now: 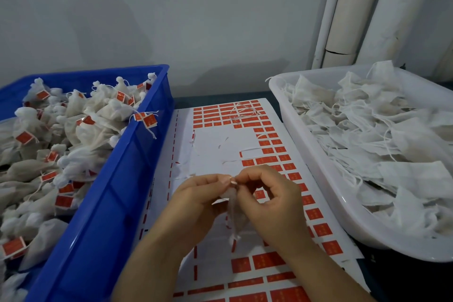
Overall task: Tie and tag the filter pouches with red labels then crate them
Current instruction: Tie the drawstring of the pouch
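One white filter pouch (235, 213) hangs between my two hands above the label sheet. My left hand (198, 193) and my right hand (269, 198) both pinch its gathered top, fingertips meeting at the neck. The white sheet of red labels (267, 159) lies flat on the table under my hands, with many labels peeled off in its middle. The blue crate (137, 159) on the left holds several tied pouches with red tags. The white tub (316, 154) on the right holds several flat, untied pouches with loose strings.
A grey wall stands behind the table. White pipes (348, 19) run up the back right corner. A few loose strings (241, 110) lie on the far end of the label sheet. The crate and tub flank the sheet closely.
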`<action>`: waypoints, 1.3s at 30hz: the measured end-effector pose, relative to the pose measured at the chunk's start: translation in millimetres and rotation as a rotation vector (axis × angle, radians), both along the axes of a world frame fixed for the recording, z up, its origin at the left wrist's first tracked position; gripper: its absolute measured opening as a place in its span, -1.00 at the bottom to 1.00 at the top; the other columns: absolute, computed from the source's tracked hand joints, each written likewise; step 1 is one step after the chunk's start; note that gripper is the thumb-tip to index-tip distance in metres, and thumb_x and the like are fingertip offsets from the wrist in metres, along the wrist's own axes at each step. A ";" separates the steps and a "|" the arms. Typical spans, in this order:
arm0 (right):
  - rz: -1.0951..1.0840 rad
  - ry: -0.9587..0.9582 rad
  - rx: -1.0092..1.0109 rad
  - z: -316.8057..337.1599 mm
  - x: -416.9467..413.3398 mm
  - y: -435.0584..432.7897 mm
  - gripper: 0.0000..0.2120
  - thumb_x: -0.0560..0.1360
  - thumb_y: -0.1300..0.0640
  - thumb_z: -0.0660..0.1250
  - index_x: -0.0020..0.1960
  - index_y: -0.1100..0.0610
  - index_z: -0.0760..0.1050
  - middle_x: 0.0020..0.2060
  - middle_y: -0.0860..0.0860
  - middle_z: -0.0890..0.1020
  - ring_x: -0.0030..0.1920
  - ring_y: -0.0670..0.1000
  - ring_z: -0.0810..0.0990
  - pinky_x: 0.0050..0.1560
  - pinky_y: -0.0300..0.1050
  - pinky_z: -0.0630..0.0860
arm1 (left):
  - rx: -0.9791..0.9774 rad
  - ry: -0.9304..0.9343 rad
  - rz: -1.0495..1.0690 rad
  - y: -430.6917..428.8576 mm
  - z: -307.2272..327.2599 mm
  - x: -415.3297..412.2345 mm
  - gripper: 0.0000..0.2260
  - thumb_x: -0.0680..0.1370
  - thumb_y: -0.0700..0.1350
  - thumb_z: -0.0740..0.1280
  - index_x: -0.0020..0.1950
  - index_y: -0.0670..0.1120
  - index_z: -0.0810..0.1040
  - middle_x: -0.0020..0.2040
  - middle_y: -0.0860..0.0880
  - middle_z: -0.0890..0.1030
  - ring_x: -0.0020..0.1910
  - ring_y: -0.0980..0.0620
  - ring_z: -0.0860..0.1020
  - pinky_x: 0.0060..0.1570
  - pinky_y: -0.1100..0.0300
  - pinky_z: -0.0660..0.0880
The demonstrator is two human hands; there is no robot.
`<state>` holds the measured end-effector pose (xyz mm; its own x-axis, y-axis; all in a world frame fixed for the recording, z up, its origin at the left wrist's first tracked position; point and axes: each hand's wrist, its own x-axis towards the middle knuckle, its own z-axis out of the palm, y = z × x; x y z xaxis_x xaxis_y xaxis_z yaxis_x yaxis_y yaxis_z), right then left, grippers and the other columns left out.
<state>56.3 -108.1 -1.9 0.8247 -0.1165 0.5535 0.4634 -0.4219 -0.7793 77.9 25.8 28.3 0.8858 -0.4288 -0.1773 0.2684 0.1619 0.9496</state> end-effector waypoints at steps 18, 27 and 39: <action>0.058 0.005 0.007 4.7 2.0 -10.6 -0.86 0.38 0.12 0.35 -0.20 -0.12 0.46 -0.25 -0.26 0.60 -0.13 -0.17 0.59 -0.18 -0.45 0.50 | 0.415 -0.142 0.148 3.5 -4.2 1.5 -0.86 0.49 -0.16 0.35 -0.25 -0.04 0.64 -0.33 0.04 0.64 -0.28 0.09 0.62 -0.25 0.32 0.55; 0.026 0.171 0.283 7.4 5.7 -15.4 -0.86 0.44 0.23 0.37 -0.19 0.01 0.51 -0.28 -0.18 0.65 -0.26 -0.14 0.63 -0.31 -0.43 0.51 | 0.353 -0.141 0.108 2.2 -0.3 -0.5 -0.87 0.50 -0.28 0.31 -0.19 -0.11 0.60 -0.27 -0.03 0.67 -0.27 0.03 0.65 -0.31 0.28 0.54; 0.272 0.315 0.309 11.9 9.6 -18.5 -0.65 0.29 -0.23 0.22 -0.04 -0.09 0.54 -0.18 -0.23 0.65 -0.13 -0.13 0.63 -0.26 -0.34 0.54 | 0.280 -0.159 0.145 4.9 1.7 1.6 -0.77 0.45 -0.32 0.38 -0.30 -0.04 0.70 -0.27 -0.07 0.67 -0.28 -0.01 0.65 -0.30 0.27 0.55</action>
